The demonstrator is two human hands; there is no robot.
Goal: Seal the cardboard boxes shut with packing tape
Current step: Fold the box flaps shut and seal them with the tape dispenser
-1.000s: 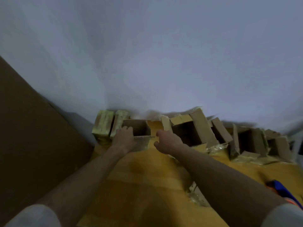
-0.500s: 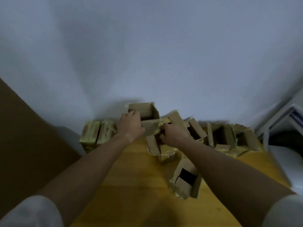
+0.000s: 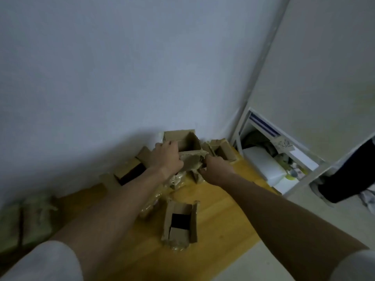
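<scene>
Hands are both working on the same small open-topped brown cardboard box (image 3: 182, 142), which is sitting raised at the far edge of the yellow wooden tabletop (image 3: 219, 216), right against the pale grey wall (image 3: 121, 67). Left hand (image 3: 165, 159) is wrapping its fingers over the box's near left rim, so it's closed on the cardboard. Right hand (image 3: 216, 169) is curling around a crumpled flap on the near right side of the same box, also gripping it, though I can't tell exactly which fingers are pinching what since it's all a bit blurry.

Around it, a bunch of other worn brown boxes are lying about. One open brown box with a dark inside (image 3: 179, 222) is sitting on the table nearer to the person, between the two forearms, mouth facing up. Another tipped brown box with a dark opening (image 3: 129, 171) is lying to the left of the left wrist. One more open brown box (image 3: 223, 152) is sitting just to the right of the held one, near the table corner. Crinkled shiny tape or plastic scraps (image 3: 176, 180) are bunching up under the hands.

Off the table on the right, a white metal-framed shelf unit (image 3: 269, 165) is holding white foam-looking blocks and clutter, and a dark trouser leg (image 3: 349, 175) of another person is standing beside it
</scene>
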